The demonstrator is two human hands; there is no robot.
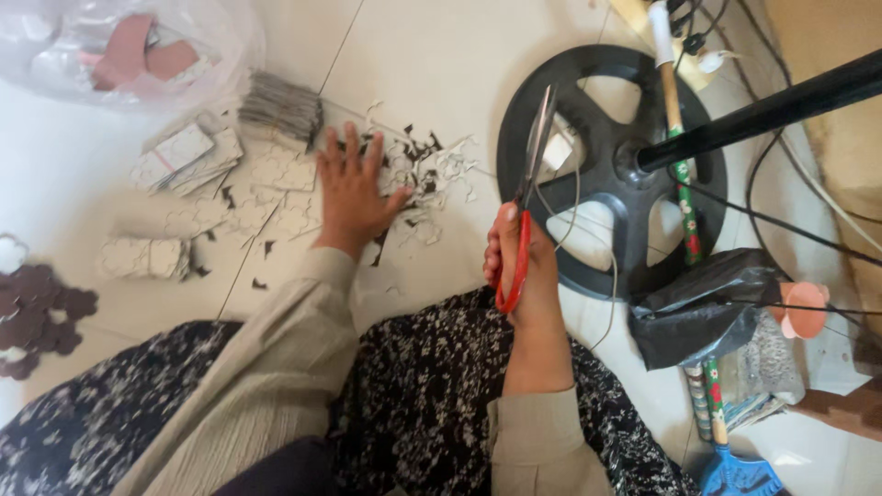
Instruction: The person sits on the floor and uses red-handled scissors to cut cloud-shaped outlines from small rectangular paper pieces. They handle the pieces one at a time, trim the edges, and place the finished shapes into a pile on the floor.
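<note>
Scissors in right hand, tiled floor.

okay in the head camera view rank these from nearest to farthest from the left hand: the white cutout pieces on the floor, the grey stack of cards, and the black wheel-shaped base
From the left hand:
1. White cutout pieces, under and around the hand.
2. Grey stack of cards, up and to its left.
3. Black wheel-shaped base, far right, beyond the scissors.

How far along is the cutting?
Done: cut white shapes and scraps lie spread on the floor, plus a pile of dark shapes. In hand: right hand holds scissors, blades shut; left hand presses flat on the white shapes. Left: a stack of cards, apparently uncut.
</note>
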